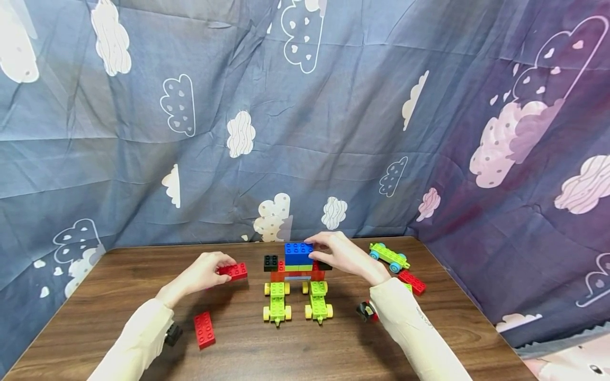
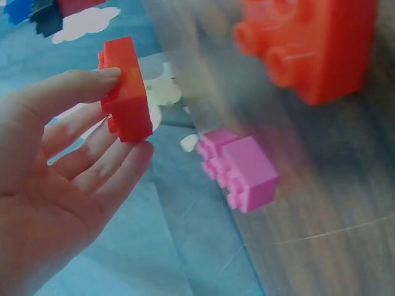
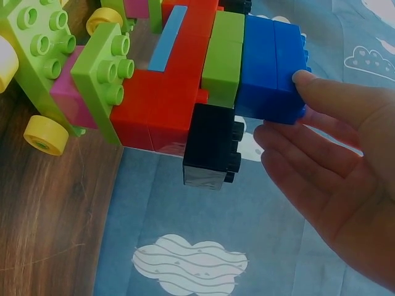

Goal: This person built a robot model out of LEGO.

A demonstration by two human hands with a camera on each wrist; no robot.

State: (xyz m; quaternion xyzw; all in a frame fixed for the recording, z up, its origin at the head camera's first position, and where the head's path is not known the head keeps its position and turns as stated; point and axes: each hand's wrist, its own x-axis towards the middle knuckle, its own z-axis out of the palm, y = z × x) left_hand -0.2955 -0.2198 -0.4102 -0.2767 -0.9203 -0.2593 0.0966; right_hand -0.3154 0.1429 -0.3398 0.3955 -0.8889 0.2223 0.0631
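Plastic should handle light and stiff, best gripped by flat sides — my left hand (image 1: 208, 268) pinches a red brick (image 1: 236, 271) beside the toy (image 1: 277, 277), my right hand (image 1: 342, 252) its top blue bricks (image 1: 298, 256).

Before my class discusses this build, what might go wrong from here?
1. The right hand grips the blue bricks at the top of a build with lime-green wheeled bases; a sideways push could make it roll or tip.
2. The left hand pinches a red brick near one end, so it might twist or slip.
3. A black brick juts out on the build's left and could get knocked if the left hand reaches in.
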